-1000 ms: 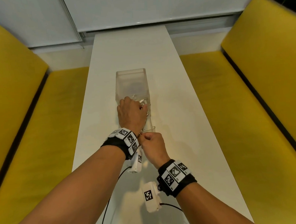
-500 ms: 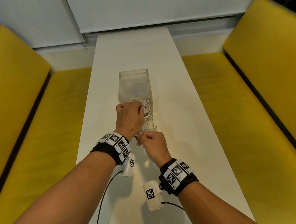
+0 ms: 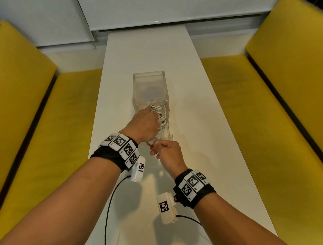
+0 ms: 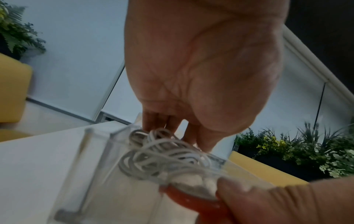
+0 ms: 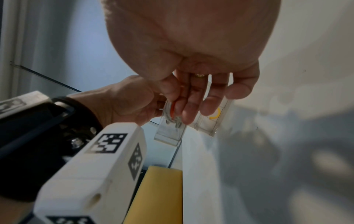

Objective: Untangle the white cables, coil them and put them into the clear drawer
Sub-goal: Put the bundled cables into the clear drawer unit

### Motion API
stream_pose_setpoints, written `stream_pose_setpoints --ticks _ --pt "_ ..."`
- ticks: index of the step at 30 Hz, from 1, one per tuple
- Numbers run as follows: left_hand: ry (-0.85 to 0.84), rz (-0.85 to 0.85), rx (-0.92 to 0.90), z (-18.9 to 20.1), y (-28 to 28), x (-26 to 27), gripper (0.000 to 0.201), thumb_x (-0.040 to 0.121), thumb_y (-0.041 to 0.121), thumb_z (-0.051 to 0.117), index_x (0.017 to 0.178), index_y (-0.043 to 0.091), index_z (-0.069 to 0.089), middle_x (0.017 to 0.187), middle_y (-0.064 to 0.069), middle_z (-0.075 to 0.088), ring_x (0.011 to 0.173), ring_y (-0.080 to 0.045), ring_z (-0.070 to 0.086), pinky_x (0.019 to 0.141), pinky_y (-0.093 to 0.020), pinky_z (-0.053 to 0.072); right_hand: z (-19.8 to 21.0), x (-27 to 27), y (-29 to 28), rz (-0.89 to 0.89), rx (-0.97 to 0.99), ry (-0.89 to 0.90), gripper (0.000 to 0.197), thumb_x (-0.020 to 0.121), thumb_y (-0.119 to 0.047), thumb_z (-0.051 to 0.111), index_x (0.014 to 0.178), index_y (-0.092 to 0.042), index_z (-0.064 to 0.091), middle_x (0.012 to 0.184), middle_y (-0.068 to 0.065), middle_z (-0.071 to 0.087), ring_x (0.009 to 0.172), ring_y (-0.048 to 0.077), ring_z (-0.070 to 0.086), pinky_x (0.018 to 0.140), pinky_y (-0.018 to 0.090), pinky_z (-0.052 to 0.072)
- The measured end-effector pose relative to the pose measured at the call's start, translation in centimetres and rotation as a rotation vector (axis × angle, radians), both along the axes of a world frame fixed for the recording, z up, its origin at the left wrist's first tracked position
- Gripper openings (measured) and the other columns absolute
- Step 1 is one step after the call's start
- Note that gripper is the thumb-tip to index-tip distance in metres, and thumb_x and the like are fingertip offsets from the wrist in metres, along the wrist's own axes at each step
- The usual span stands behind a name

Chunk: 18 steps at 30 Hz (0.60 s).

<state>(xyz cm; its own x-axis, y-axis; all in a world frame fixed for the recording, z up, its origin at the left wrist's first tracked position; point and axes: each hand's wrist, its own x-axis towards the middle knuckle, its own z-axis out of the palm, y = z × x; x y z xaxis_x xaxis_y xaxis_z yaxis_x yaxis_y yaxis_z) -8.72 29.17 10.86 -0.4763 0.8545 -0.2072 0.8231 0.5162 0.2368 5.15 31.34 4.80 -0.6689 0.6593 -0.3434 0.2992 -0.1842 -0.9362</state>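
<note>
The white cables (image 3: 161,118) are seen lying in a loose bundle inside the pulled-out clear drawer (image 3: 167,128), which stands in front of its clear case (image 3: 149,89) on the long white table (image 3: 204,138). The left hand (image 3: 143,126) is laid over the bundle, fingers reaching down onto the loops; from the left wrist view they look fairly straight, pressing rather than gripping, though the fingertips are hidden behind the cable.

At the drawer's near end, the orange ring pull (image 4: 188,198) is pinched by the right hand (image 3: 168,153), thumb and curled fingers closed on it.

The step in hand is judged to be tucking the cables down so the drawer can be shut. It would be done well if every loop is pressed below the drawer's rim before it is pushed in, since a strand left proud could be caught at the case's mouth. The push is best kept straight and slow, with the left fingers drawn clear only as the bundle passes under.
</note>
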Motion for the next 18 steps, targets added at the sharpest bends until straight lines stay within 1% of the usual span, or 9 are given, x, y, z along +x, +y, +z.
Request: stream_pose_setpoints --ticks 2,3,5,8,10,12,14,15,18 --pt "-0.025 -0.036 -0.061 0.3 0.0 0.0 0.028 0.107 0.022 0.043 0.119 0.003 0.059 0.132 -0.016 0.05 0.121 -0.033 0.051 0.083 -0.026 0.035 0.2 -0.1 -0.1 -0.004 -0.005 0.009 0.032 0.098 -0.019 0.056 0.074 -0.02 0.076 0.074 0.0 0.074 0.075 0.016 0.067 0.078 0.036 0.051" --pt "-0.035 -0.047 -0.087 0.3 0.1 0.0 0.027 0.106 0.019 0.044 0.122 0.001 0.057 0.132 -0.016 0.049 0.12 -0.031 0.051 0.079 -0.023 0.031 0.2 0.0 -0.2 -0.004 -0.003 0.008 0.032 0.099 -0.02 0.056 0.074 -0.023 0.076 0.073 -0.001 0.074 0.076 0.016 0.067 0.078 0.036 0.051" --pt "-0.064 -0.036 -0.119 0.3 0.3 -0.2 0.027 0.104 0.016 0.048 0.127 0.002 0.053 0.135 -0.019 0.046 0.12 -0.031 0.05 0.08 -0.028 0.035 0.2 0.0 -0.1 -0.004 -0.003 0.003 0.031 0.1 -0.023 0.057 0.076 -0.023 0.077 0.073 -0.001 0.074 0.077 0.016 0.067 0.079 0.037 0.051" --pt "-0.043 -0.046 -0.148 0.1 0.5 -0.2 0.032 0.104 0.016 0.05 0.131 0.001 0.049 0.14 -0.023 0.042 0.128 -0.036 0.048 0.089 -0.04 0.045 0.2 0.1 0.1 -0.027 -0.008 0.009 0.03 0.1 -0.022 0.057 0.08 -0.015 0.078 0.074 0.0 0.074 0.077 0.015 0.066 0.079 0.036 0.051" --pt "-0.018 -0.06 -0.134 -0.2 0.4 -0.2 0.034 0.103 0.017 0.051 0.132 0.0 0.048 0.14 -0.024 0.042 0.13 -0.037 0.046 0.088 -0.041 0.047 0.1 -0.1 0.1 -0.041 -0.007 0.015 0.03 0.099 -0.021 0.058 0.081 -0.01 0.078 0.073 -0.001 0.073 0.076 0.014 0.066 0.08 0.036 0.051" --pt "-0.002 -0.062 -0.107 -0.5 0.4 -0.4 0.034 0.103 0.016 0.052 0.133 0.001 0.048 0.141 -0.023 0.042 0.131 -0.035 0.045 0.086 -0.039 0.046 0.0 -0.2 -0.1 -0.052 0.002 0.02 0.031 0.098 -0.02 0.058 0.078 -0.008 0.078 0.073 -0.003 0.073 0.078 0.015 0.066 0.085 0.04 0.052" --pt "0.011 -0.059 -0.098 -0.9 0.3 -0.6 0.038 0.103 0.016 0.051 0.137 0.002 0.045 0.145 -0.023 0.039 0.137 -0.035 0.04 0.09 -0.04 0.047 0.2 -0.3 -0.3 -0.072 0.008 0.031 0.032 0.097 -0.017 0.059 0.071 -0.013 0.077 0.073 -0.003 0.074 0.078 0.016 0.066 0.088 0.045 0.053" --pt "0.022 -0.059 -0.101 -1.2 0.2 -0.6 0.042 0.103 0.017 0.05 0.141 0.002 0.041 0.15 -0.024 0.036 0.141 -0.036 0.036 0.096 -0.042 0.047 0.4 -0.3 -0.4 -0.08 0.012 0.036 0.033 0.097 -0.016 0.058 0.069 -0.015 0.075 0.074 -0.001 0.074 0.077 0.016 0.066 0.087 0.044 0.053" --pt "0.038 -0.083 -0.109 -1.5 -0.2 -0.6 0.061 0.105 0.021 0.046 0.158 0.004 0.02 0.161 -0.026 0.021 0.153 -0.038 0.017 0.112 -0.046 0.038 1.4 -0.2 -0.3 -0.089 0.023 0.055 0.031 0.096 -0.011 0.056 0.072 -0.016 0.074 0.083 0.005 0.076 0.075 0.016 0.063 0.083 0.035 0.053"
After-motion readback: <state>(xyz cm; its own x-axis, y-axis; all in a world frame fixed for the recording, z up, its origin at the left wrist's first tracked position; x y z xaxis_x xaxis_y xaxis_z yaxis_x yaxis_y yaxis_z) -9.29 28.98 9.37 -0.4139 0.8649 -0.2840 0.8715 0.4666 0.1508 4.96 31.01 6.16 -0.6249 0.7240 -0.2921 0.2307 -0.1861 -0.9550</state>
